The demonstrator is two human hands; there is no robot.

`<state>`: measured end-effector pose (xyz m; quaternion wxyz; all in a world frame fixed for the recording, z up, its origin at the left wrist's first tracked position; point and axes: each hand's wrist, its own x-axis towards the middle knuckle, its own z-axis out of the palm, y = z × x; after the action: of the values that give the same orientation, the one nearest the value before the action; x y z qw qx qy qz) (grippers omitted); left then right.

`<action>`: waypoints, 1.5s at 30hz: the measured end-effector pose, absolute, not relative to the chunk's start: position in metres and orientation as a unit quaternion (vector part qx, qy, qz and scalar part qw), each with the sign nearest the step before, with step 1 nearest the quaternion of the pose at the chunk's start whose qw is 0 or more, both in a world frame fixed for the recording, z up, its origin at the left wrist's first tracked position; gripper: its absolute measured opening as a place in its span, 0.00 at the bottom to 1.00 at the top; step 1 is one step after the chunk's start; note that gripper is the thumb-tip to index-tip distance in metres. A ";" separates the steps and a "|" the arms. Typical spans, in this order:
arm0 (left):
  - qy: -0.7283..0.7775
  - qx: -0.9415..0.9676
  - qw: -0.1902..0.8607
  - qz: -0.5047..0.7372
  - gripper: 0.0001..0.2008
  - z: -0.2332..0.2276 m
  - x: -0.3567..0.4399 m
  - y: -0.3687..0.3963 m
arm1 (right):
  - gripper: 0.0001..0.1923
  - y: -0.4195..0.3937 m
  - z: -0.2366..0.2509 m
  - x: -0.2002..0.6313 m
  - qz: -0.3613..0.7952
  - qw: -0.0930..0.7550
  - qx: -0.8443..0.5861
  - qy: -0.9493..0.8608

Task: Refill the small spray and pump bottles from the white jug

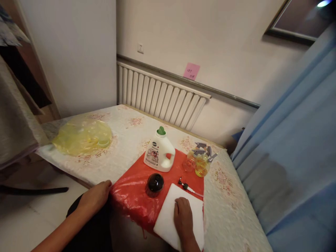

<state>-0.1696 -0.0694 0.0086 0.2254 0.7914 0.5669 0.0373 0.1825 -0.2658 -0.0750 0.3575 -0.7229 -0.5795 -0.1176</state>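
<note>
OK: right hand (183, 214) flat, fingers together, on white pad (168, 217); pad's long axis runs toward the detergent jug (159, 152), near corner overhanging the table edge (78, 175); left hand (96, 196) loosely curled there.

A white detergent jug (159, 154) with a green cap stands upright near the far edge of the red plastic sheet, and a dark round container (154, 183) sits just in front of it. To the right stand two small glass bottles (197, 163), one holding yellow liquid. A crumpled yellow plastic bag (82, 136) lies well apart at the table's left end, a white radiator (160, 96) lines the wall behind, and a pink sticky note (191, 71) hangs above it.
</note>
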 end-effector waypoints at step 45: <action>0.402 0.754 0.505 0.123 0.08 -0.044 -0.099 -0.185 | 0.09 -0.267 -0.076 0.183 -0.093 0.360 -0.723 -0.583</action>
<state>-0.0988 -0.1846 -0.0441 0.5051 0.7539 0.4017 0.1231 0.1834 -0.2672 -0.0760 0.3596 -0.7230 -0.5825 -0.0930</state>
